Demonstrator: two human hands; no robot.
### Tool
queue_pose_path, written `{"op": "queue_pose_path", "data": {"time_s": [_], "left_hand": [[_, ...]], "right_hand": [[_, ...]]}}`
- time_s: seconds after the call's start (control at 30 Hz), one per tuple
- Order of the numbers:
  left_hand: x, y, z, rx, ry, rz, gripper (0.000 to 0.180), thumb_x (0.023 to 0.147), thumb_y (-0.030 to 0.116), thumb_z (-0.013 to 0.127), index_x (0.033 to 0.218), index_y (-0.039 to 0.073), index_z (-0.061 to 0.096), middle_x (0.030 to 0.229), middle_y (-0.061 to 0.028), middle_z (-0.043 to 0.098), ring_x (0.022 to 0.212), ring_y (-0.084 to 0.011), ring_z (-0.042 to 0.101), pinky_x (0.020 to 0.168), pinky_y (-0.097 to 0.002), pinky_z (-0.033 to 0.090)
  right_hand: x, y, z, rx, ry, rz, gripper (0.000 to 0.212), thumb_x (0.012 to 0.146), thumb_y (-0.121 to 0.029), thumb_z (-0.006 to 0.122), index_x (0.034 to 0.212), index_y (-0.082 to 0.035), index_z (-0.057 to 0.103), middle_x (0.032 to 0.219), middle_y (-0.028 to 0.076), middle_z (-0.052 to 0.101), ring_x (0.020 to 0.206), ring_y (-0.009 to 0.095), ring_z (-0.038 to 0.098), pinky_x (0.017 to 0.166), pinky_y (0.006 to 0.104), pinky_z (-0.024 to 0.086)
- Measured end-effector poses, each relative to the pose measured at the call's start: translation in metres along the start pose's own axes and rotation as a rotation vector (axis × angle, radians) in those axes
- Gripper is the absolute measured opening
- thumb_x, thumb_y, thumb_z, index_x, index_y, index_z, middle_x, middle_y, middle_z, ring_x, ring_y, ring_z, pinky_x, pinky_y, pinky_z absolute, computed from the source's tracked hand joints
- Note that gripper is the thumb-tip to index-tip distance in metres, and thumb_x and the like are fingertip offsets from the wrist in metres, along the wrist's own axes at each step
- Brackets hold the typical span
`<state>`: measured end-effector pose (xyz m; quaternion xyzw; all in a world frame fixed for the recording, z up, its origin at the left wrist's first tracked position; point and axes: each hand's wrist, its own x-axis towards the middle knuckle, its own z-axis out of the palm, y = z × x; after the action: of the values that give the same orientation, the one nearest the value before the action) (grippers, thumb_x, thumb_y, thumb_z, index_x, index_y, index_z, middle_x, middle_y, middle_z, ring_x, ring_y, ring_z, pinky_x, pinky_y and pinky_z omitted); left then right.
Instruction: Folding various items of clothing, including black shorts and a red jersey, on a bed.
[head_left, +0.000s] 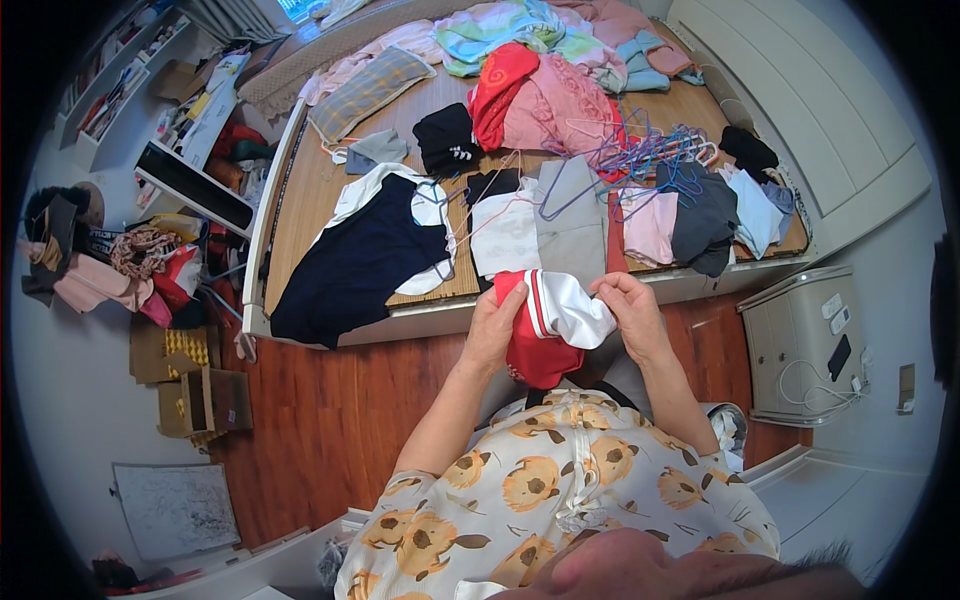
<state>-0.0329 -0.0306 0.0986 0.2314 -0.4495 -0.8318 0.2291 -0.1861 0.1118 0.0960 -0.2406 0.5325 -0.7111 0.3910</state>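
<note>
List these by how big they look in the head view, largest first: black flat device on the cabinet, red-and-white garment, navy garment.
1. Navy garment
2. Red-and-white garment, though nearness to the camera enlarges it
3. Black flat device

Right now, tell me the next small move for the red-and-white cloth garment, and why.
Probably draw the right hand gently outward to flatten the red-and-white cloth garment: its white part, pinched by that hand, looks bunched and creased, while the left hand has a grip on the red side and could serve as an anchor.
</note>
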Motion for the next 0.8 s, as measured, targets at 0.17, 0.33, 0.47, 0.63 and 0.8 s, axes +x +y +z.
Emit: {"op": "queue_pose_path", "data": {"time_s": [0.17,0.33,0.47,0.63,0.8], "left_hand": [[0.000,0.004,0.002,0.010,0.011,0.003,0.025,0.095,0.020,0.050,0.107,0.001,0.059,0.098,-0.0050,0.065,0.086,-0.0098,0.061,0.078,-0.0251,0.048],[0.002,0.007,0.002,-0.004,0.025,0.001,0.026,0.095,0.021,0.050,0.108,0.001,0.059,0.098,-0.0057,0.065,0.086,-0.0108,0.061,0.078,-0.0255,0.049],[0.002,0.015,0.005,-0.025,0.048,-0.017,0.026,0.094,0.022,0.051,0.108,0.001,0.058,0.098,-0.0067,0.065,0.085,-0.0119,0.062,0.076,-0.0262,0.050],[0.005,0.012,0.000,-0.013,0.058,0.012,0.026,0.094,0.022,0.052,0.108,0.001,0.059,0.097,-0.0070,0.065,0.085,-0.0126,0.062,0.076,-0.0262,0.050],[0.004,0.017,-0.001,-0.046,0.068,0.008,0.025,0.093,0.020,0.053,0.107,0.001,0.059,0.098,-0.0072,0.065,0.086,-0.0130,0.063,0.077,-0.0265,0.050]], "right_hand": [[0.001,-0.004,-0.001,-0.007,0.023,-0.016,0.012,0.091,-0.011,0.054,0.094,-0.002,0.060,0.076,0.000,0.061,0.066,0.004,0.055,0.058,0.0169,0.042],[0.002,-0.006,-0.005,0.008,0.049,-0.053,0.013,0.092,-0.013,0.053,0.094,-0.003,0.061,0.073,-0.003,0.059,0.062,0.001,0.052,0.053,0.0154,0.039],[0.003,-0.010,-0.007,-0.015,0.055,-0.056,0.014,0.092,-0.014,0.053,0.097,-0.004,0.060,0.073,-0.003,0.058,0.062,0.001,0.052,0.053,0.0151,0.039],[0.000,-0.016,0.002,-0.055,-0.053,-0.018,0.017,0.087,-0.005,0.056,0.104,-0.001,0.058,0.079,0.000,0.060,0.069,0.004,0.054,0.060,0.0177,0.042],[0.003,-0.017,-0.008,-0.062,0.043,-0.071,0.019,0.083,0.000,0.057,0.103,0.000,0.058,0.079,-0.001,0.058,0.070,0.004,0.053,0.063,0.0180,0.041]]}}
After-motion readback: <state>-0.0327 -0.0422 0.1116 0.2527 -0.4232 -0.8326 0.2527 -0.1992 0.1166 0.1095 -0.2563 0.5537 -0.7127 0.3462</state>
